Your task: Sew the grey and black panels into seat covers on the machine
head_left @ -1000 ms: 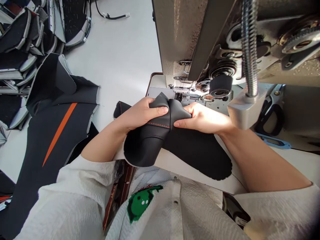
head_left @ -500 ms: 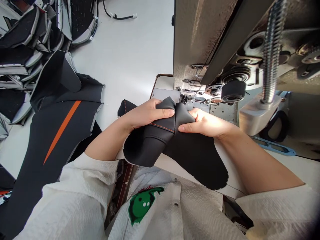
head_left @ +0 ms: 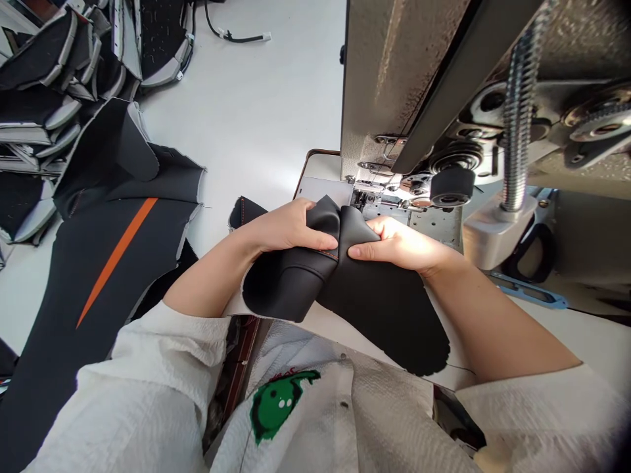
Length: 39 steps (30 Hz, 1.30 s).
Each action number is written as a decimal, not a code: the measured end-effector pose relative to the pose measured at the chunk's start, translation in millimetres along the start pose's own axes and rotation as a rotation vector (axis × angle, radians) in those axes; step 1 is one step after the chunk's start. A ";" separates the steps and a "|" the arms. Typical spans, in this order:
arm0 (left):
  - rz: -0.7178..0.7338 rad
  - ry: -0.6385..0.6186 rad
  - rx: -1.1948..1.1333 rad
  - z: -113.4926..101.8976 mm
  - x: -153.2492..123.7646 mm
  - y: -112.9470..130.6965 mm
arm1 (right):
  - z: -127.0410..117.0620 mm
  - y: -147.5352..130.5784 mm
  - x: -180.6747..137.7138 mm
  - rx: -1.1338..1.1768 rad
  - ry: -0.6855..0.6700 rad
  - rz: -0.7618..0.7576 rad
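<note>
Both my hands grip a black leather-like cover piece just in front of the sewing machine's needle area. My left hand is closed on its left part, the thumb pressing down beside a line of orange stitching. My right hand pinches the right part, thumb on top and fingers underneath. A seam runs between the two thumbs, and the material is bent up along it. One rounded flap hangs toward me at the lower right. The fingers under the material are hidden.
The sewing machine head stands at the upper right, with a spring-covered rod and blue-handled scissors beside it. A black cover with an orange stripe lies at left, near stacked black-and-grey pieces. A cable lies at the back.
My left thumb has slid down toward me, onto the orange stitching, and now covers part of it. Both hands still grip the piece. The view has shifted slightly.
</note>
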<state>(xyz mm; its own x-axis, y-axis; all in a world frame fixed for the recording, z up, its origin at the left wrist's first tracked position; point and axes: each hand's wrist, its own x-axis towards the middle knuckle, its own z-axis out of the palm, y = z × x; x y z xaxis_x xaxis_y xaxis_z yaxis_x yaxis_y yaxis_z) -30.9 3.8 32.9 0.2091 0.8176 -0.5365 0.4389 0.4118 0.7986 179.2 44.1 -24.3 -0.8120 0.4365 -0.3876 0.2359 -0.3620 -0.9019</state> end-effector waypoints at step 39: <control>0.379 0.365 1.350 49.6 -24.8 -40.2 | 42.6 25.3 -6.0 -1.551 0.659 -0.311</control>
<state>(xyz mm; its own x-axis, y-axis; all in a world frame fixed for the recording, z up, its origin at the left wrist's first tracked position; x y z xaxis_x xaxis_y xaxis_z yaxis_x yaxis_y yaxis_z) -10.4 -53.0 0.6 0.3582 0.9291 -0.0923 0.9253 -0.3664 -0.0976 167.4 -2.8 -36.6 -0.6775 0.7141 0.1762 0.7040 0.6990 -0.1259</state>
